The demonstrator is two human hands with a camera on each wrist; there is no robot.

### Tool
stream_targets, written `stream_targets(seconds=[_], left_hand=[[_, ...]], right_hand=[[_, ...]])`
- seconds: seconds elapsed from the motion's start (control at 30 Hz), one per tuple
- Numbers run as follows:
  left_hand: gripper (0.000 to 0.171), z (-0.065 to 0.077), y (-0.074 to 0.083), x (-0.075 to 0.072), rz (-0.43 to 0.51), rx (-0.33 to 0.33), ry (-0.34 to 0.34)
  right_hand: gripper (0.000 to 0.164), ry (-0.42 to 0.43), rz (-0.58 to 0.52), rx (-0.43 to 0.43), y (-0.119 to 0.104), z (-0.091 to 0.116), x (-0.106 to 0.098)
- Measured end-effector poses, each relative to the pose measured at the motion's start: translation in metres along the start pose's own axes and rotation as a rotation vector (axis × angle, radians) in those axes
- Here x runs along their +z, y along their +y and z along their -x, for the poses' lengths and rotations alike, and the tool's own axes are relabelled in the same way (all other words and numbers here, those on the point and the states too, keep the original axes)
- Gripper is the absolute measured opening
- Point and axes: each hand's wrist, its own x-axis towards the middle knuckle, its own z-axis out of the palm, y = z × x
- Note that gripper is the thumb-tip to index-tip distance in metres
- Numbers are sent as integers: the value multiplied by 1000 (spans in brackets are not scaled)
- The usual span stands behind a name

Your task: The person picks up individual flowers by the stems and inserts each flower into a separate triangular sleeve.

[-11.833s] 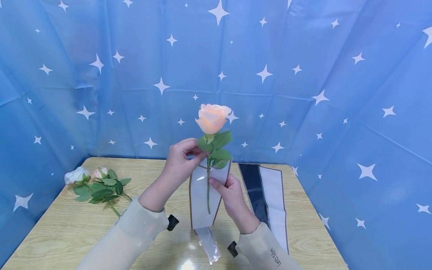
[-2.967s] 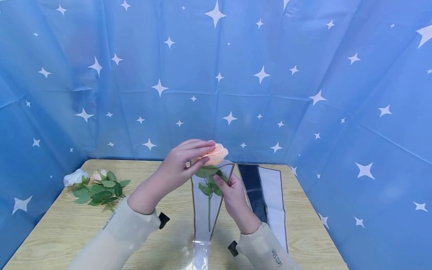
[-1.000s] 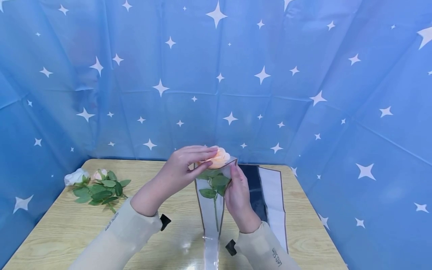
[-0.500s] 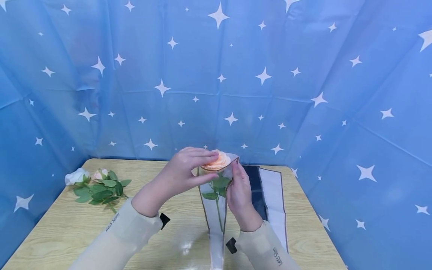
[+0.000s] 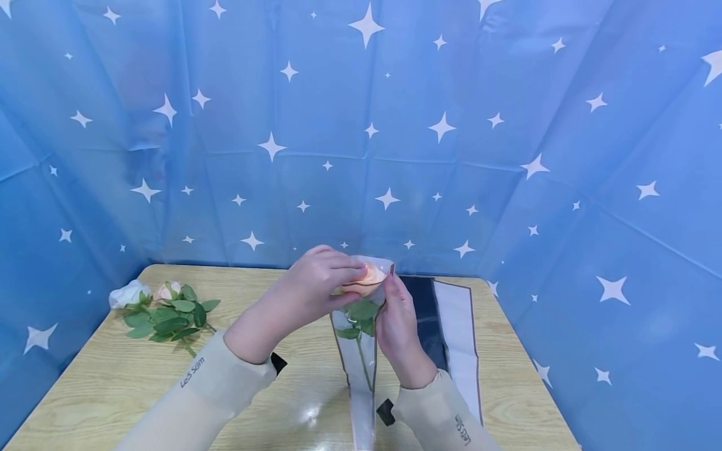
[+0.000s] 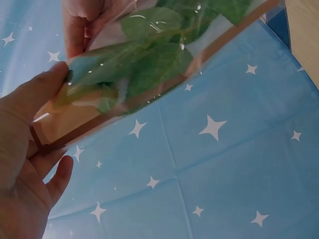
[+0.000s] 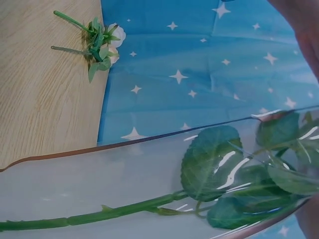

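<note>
A peach artificial rose (image 5: 372,275) stands inside a clear-fronted, white-backed flower sleeve (image 5: 344,363) with brown edging. Its bloom sits at the sleeve's mouth, and its green leaves (image 7: 209,162) and stem (image 7: 124,211) show through the film. My left hand (image 5: 321,275) grips the upper left of the sleeve at the bloom, its thumb on the film and its fingers over the bloom's left side. In the left wrist view that thumb (image 6: 42,89) presses near the brown-edged corner. My right hand (image 5: 399,326) pinches the sleeve's upper right edge. The sleeve's narrow tail hangs toward the table's front.
On the table's left lie a white rose (image 5: 130,293) and a pale pink rose (image 5: 168,290) with leafy stems. Flat on the right of the wooden table (image 5: 519,388) are white sleeves (image 5: 459,332) with a dark strip (image 5: 420,307). A starry blue curtain (image 5: 338,125) surrounds the table.
Held before the sleeve at first, the rose has gone down into it. Lately sleeve and rose shifted slightly right, and my left fingers, briefly spread, closed in on the sleeve's mouth.
</note>
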Motion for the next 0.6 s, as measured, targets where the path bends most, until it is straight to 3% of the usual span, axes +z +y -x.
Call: stream_targets(seconds=[0.3,0.6], left_hand=[[25,-1,0,2,61,16,29],[19,-1,-2,4,71,13,56]], right_hand=[[65,-27,45,56,-3,1,-3],[56,-100,96,47,-5,0,-8]])
